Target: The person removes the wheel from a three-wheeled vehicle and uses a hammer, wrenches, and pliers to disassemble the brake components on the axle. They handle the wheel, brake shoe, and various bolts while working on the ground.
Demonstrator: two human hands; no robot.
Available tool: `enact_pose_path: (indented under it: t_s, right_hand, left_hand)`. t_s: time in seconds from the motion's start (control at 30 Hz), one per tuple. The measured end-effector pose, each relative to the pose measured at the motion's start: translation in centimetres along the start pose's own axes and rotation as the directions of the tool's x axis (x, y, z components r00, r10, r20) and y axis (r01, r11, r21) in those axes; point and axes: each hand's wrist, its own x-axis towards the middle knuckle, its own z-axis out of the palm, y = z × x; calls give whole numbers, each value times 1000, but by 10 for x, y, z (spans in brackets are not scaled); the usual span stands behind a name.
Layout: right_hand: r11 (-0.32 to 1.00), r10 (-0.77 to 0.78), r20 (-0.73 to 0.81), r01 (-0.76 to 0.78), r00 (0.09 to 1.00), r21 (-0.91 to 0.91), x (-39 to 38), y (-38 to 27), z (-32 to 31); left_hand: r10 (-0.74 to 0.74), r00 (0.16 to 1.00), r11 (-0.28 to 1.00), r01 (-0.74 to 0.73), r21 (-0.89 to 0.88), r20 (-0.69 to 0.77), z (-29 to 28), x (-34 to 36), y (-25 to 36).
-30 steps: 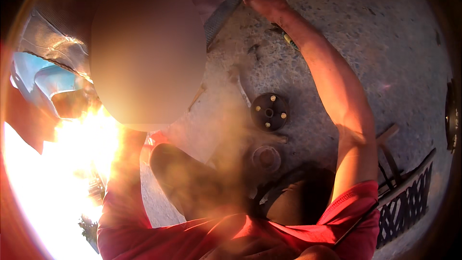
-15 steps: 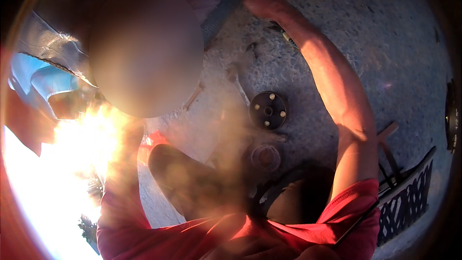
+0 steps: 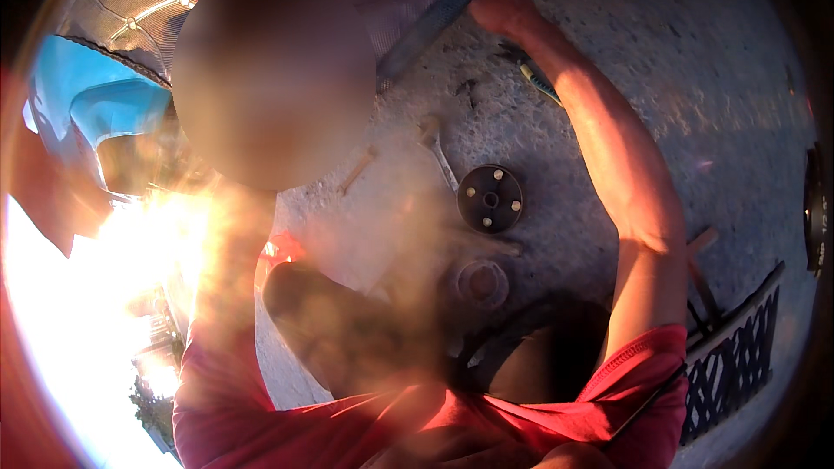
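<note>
My right arm reaches up and away. Its hand (image 3: 504, 7) is closed at the edge of a large dark mesh panel (image 3: 434, 22), which is tilted across the top of the view; the fingertips are hidden. My left arm (image 3: 221, 287) goes up through strong glare, and its hand is out of sight behind a blurred round patch. On the ground between my arms lies a black round disc (image 3: 476, 213) with several bright bolt heads. A wrench (image 3: 444, 161) lies beside it. Close to my right forearm is a tool with a yellow-green handle (image 3: 539, 82).
A small round clear container (image 3: 482, 284) stands near my legs. A thin brown stick (image 3: 357, 170) lies on rough concrete (image 3: 695, 139). A black lattice piece (image 3: 734, 365) is at the lower right, and a blue curved part (image 3: 113, 100) at the upper left. Sun glare washes out the left side.
My right hand and the mesh panel's edge have shifted to the right. More of the tool with the yellow-green handle shows now. The whole view has moved slightly.
</note>
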Motion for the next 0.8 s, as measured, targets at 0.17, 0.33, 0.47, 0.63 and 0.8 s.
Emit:
enact_pose_path:
  t_s: [0.17,0.33,0.47,0.63,0.8]
  right_hand:
    - [251,-130,-20,13,991,-968,-46,-24,40]
    - [49,426,-8,-32,905,-998,-102,17,64]
    - [47,678,78,63,731,-997,-134,10,125]
    - [-36,438,132,165,889,-986,-117,43,222]
    - [29,71,503,502,862,-864,-56,95,286]
  left_hand:
    - [-59,997,994,53,-96,-58,18,-15,-25]
    - [-131,972,960,75,-269,-195,54,-45,-67]
    - [153,841,975,-213,-58,-519,50,-90,-24]
    - [41,998,984,-33,-177,42,36,-212,-50]
    - [63,873,968,65,-244,483,67,-308,-69]
